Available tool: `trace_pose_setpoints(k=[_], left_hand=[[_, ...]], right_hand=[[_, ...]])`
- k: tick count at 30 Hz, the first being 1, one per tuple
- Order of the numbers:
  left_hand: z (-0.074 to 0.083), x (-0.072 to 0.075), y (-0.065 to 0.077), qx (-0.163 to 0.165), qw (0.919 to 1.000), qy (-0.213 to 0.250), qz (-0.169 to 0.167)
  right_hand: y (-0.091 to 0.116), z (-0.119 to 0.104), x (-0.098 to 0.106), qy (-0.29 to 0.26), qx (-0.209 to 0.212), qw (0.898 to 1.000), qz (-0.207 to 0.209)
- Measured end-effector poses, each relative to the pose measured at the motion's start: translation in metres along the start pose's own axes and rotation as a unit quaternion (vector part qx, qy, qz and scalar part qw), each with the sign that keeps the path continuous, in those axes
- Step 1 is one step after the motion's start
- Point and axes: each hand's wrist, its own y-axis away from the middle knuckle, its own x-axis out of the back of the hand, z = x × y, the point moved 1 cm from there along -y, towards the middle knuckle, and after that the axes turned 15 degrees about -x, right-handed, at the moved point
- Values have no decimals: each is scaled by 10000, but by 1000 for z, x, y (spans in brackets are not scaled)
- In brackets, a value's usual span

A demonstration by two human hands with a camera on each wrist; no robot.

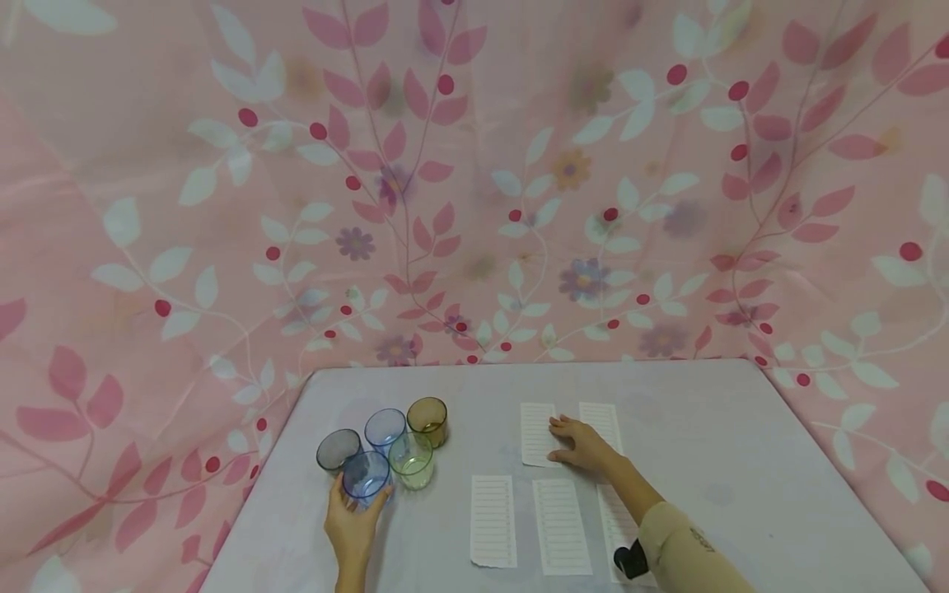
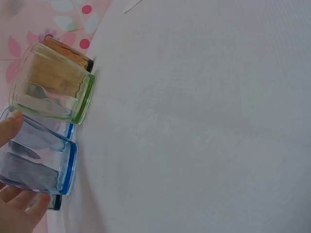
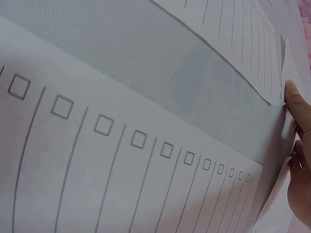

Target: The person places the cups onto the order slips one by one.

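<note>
From above, the left hand (image 1: 354,520) curls around a clear blue tumbler (image 1: 366,477) at the near edge of a cluster of tinted glasses on the smooth pale desk (image 1: 712,461), while the right hand (image 1: 582,445) lies flat, fingers relaxed, on a lined paper slip (image 1: 537,434). At the left wrist, fingertips (image 2: 10,127) wrap the blue-rimmed tumbler (image 2: 39,162), touching a green glass (image 2: 51,90). At the right wrist, fingers (image 3: 297,104) meet thin checkbox-printed sheets (image 3: 121,165) over the desk's woven-textured surface.
</note>
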Motion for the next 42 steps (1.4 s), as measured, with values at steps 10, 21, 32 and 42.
trace_pose_setpoints(k=[10, 21, 32, 42], left_hand=[[14, 17, -6, -376, 9990, 27, 261], [35, 29, -19, -573, 9978, 279, 205], [53, 32, -32, -677, 9962, 535, -144], [62, 27, -48, -761, 9883, 1141, -665]], right_hand=[[2, 0, -1, -124, -90, 9999, -12], [1, 4, -2, -129, -66, 9999, 74], [-1, 2, 0, -152, -173, 9997, 46], [0, 1, 0, -250, -159, 9995, -56]])
